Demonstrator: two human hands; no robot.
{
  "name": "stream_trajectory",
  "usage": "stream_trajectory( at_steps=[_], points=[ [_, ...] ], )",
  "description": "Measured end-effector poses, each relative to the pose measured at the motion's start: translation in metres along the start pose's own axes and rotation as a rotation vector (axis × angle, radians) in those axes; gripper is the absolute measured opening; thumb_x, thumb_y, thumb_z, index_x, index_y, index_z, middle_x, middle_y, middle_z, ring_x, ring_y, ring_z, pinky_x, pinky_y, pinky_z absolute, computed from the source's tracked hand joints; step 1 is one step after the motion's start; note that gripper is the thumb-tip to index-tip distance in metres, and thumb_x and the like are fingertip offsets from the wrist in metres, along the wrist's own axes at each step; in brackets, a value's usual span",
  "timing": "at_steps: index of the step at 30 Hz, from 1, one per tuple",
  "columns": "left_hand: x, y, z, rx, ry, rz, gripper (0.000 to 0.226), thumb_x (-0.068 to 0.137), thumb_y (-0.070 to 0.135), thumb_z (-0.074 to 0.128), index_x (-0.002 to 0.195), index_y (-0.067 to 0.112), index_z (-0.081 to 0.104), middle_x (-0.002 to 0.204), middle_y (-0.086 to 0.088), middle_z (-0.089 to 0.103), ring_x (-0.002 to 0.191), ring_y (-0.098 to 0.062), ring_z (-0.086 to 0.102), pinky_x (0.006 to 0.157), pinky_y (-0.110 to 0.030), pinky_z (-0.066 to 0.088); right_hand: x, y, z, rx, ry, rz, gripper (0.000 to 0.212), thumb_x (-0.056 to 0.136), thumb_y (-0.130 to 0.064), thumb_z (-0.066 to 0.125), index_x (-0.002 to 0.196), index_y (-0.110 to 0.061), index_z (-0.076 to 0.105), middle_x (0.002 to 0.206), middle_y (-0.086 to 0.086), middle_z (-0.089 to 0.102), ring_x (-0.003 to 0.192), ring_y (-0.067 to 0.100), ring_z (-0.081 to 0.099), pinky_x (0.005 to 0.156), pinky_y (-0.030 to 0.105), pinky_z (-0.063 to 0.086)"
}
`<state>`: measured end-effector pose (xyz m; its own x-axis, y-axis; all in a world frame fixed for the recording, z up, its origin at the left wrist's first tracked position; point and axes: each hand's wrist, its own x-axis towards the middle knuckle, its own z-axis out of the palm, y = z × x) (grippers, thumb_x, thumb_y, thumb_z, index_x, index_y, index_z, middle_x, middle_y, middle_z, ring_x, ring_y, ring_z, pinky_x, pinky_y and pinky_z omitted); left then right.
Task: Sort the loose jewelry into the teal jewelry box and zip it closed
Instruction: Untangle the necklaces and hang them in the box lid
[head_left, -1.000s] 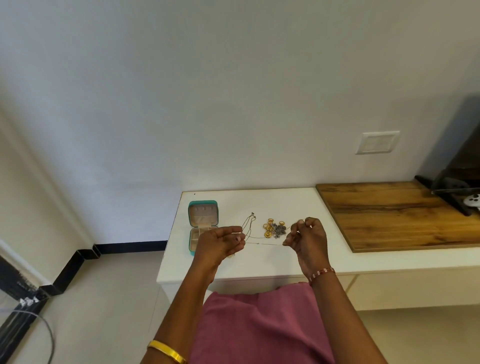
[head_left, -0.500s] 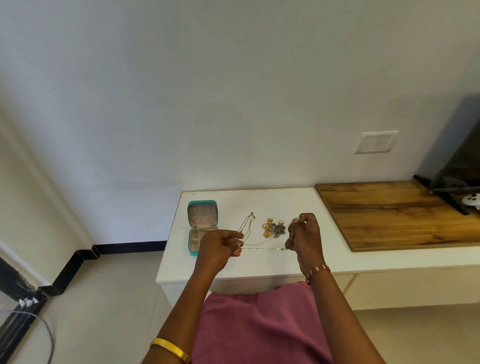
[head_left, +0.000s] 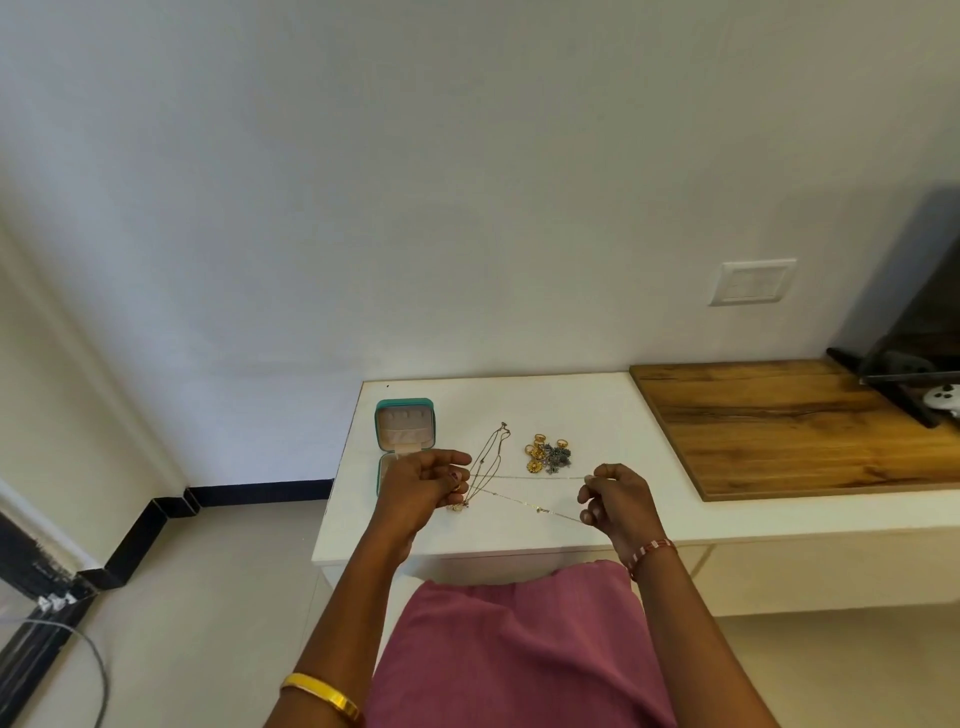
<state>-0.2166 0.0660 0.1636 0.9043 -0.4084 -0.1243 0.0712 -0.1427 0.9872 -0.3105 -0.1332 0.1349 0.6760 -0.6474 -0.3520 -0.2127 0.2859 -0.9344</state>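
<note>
On the white tabletop (head_left: 597, 410), a thin gold chain necklace (head_left: 524, 500) is stretched between both hands, above the surface. The left hand (head_left: 421, 483) pinches one end with a small gold pendant (head_left: 457, 507) hanging just below its fingers, and the right hand (head_left: 613, 499) pinches the other end. A second fine chain (head_left: 493, 452) lies looped near the left hand. The small teal zip jewelry box (head_left: 404, 441) stands open at the table's left side, partly behind the left hand. A cluster of about 8 gold and silver rings and earrings (head_left: 548, 457) lies between the hands, farther back. The chain looks very light, limp and prone to tangling, so it probably handles best held near its ends and lowered into the box gradually.
</note>
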Motion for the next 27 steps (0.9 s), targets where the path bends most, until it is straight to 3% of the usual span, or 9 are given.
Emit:
stream_trajectory(
  at_steps=[3, 6, 10, 13, 18, 22, 27],
  points=[
    [0.002, 0.0, 0.0, 0.017, 0.014, 0.001, 0.021, 0.088, -0.005, 0.05, 0.094, 0.01, 0.063, 0.078, 0.0, 0.064, 0.071, -0.013, 0.062, 0.055, -0.009, 0.05, -0.001, 0.0, -0.002, 0.017, -0.03, 0.026, 0.007, 0.087, -0.003, 0.055, 0.08, -0.004, 0.056, 0.059, 0.012, 0.051, 0.039, 0.012, 0.037, 0.043, 0.023, 0.038],
    [0.004, -0.002, 0.002, 0.023, 0.037, 0.005, 0.02, 0.088, -0.005, 0.05, 0.093, 0.01, 0.062, 0.08, -0.001, 0.063, 0.072, -0.013, 0.062, 0.055, -0.008, 0.05, -0.002, -0.001, 0.0, 0.015, -0.078, 0.039, 0.016, 0.088, -0.009, 0.056, 0.075, 0.0, 0.059, 0.057, 0.011, 0.05, 0.046, 0.014, 0.039, 0.045, 0.024, 0.038],
    [0.007, -0.007, 0.0, -0.012, 0.128, -0.007, 0.02, 0.088, -0.006, 0.05, 0.09, 0.011, 0.062, 0.078, 0.006, 0.06, 0.071, -0.008, 0.059, 0.056, -0.01, 0.05, -0.002, 0.001, 0.0, 0.09, -0.14, 0.063, 0.034, 0.09, -0.016, 0.053, 0.058, -0.006, 0.051, 0.059, 0.011, 0.057, 0.058, 0.02, 0.051, 0.061, 0.031, 0.046],
    [0.01, -0.012, -0.003, -0.021, 0.157, -0.025, 0.02, 0.087, -0.005, 0.053, 0.088, 0.012, 0.062, 0.077, 0.009, 0.06, 0.069, -0.005, 0.058, 0.058, -0.012, 0.051, 0.0, 0.002, -0.002, 0.334, -0.192, 0.146, 0.026, 0.09, -0.009, 0.049, 0.064, -0.006, 0.052, 0.061, 0.014, 0.064, 0.068, 0.027, 0.06, 0.074, 0.038, 0.051],
    [0.013, -0.025, -0.002, -0.042, 0.169, -0.054, 0.018, 0.087, -0.006, 0.053, 0.09, 0.009, 0.062, 0.078, 0.007, 0.06, 0.072, -0.007, 0.058, 0.056, -0.01, 0.051, 0.004, 0.005, 0.003, 0.654, -0.266, 0.226, 0.027, 0.089, -0.009, 0.045, 0.062, -0.009, 0.044, 0.057, 0.015, 0.064, 0.06, 0.028, 0.067, 0.066, 0.04, 0.058],
    [0.015, -0.038, -0.003, -0.08, 0.164, -0.092, 0.021, 0.086, -0.006, 0.052, 0.086, 0.012, 0.063, 0.079, 0.003, 0.062, 0.076, -0.012, 0.061, 0.063, -0.015, 0.052, 0.014, 0.01, 0.01, 0.656, -0.25, 0.224, 0.029, 0.093, -0.018, 0.046, 0.065, -0.01, 0.046, 0.046, 0.006, 0.052, 0.049, 0.021, 0.062, 0.06, 0.036, 0.059],
    [0.021, -0.056, -0.006, -0.116, 0.2, -0.135, 0.016, 0.085, -0.007, 0.054, 0.093, 0.004, 0.063, 0.079, -0.001, 0.064, 0.074, -0.015, 0.062, 0.059, -0.014, 0.053, 0.03, 0.017, 0.02, 0.58, -0.227, 0.197, 0.024, 0.095, -0.015, 0.041, 0.078, -0.006, 0.056, 0.043, 0.001, 0.049, 0.042, 0.013, 0.052, 0.057, 0.029, 0.057]
  ],
)
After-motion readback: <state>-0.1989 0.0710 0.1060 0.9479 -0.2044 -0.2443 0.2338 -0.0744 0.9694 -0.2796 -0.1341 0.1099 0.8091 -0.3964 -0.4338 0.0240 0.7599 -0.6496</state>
